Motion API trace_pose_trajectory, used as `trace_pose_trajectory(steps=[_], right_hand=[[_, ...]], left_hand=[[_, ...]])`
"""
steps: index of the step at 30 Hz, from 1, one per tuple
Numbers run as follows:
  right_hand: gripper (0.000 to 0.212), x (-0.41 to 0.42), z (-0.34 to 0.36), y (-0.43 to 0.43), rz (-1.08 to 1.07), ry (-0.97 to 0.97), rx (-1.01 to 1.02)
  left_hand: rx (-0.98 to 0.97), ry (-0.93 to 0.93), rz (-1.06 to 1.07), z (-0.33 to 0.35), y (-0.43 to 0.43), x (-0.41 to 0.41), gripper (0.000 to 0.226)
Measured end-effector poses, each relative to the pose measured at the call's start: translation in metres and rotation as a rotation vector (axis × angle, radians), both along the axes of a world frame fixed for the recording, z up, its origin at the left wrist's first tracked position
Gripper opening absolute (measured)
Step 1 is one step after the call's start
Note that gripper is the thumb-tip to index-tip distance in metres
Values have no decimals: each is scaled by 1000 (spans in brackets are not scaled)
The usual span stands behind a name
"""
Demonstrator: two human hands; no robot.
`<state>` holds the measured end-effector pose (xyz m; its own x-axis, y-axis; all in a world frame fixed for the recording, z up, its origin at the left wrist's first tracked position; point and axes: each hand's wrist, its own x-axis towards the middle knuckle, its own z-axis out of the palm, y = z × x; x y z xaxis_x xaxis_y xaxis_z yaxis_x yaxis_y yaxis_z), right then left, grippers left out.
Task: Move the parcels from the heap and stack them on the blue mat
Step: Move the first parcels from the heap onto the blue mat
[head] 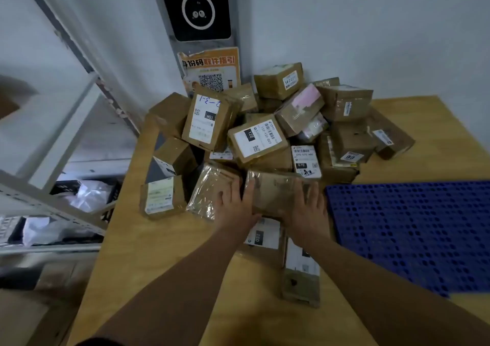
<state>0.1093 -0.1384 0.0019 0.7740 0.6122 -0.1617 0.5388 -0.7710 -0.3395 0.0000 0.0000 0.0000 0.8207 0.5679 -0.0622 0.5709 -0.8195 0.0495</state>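
A heap of brown cardboard parcels [259, 139] with white labels fills the far corner of the wooden table [164, 255]. At the heap's near edge lies a flat, tape-wrapped parcel [275, 192]. My left hand [236, 205] rests on its left side and my right hand [307, 207] on its right side, fingers spread along it. The blue perforated mat [413, 234] lies to the right of my hands with nothing on it.
Two labelled parcels [301, 271] lie on the table under my forearms. Grey metal shelving [53, 186] with white bags stands on the left. A wall with a black panel [202, 6] and an orange poster [210, 71] is behind the heap.
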Motion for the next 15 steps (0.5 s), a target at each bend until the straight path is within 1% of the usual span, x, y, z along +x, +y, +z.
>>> trace_pose_trajectory(steps=[2,3,7,12,15], right_hand=[[93,2,-4,2,-93,79,15],[95,2,-6,2,-98,88,11],[100,2,-13,0,-68,163,112],[102,2,-4,1,-153,241,224],[100,5,9,2,-211,255,266]], left_hand=[[-27,43,-3,-5,0,3,99],[-24,55,-17,-10,0,2,97],[-47,-33,-35,-26,-2,0,94],[-49,-117,-101,-20,-1,1,97],[-37,-159,-126,-11,-1,5,99]])
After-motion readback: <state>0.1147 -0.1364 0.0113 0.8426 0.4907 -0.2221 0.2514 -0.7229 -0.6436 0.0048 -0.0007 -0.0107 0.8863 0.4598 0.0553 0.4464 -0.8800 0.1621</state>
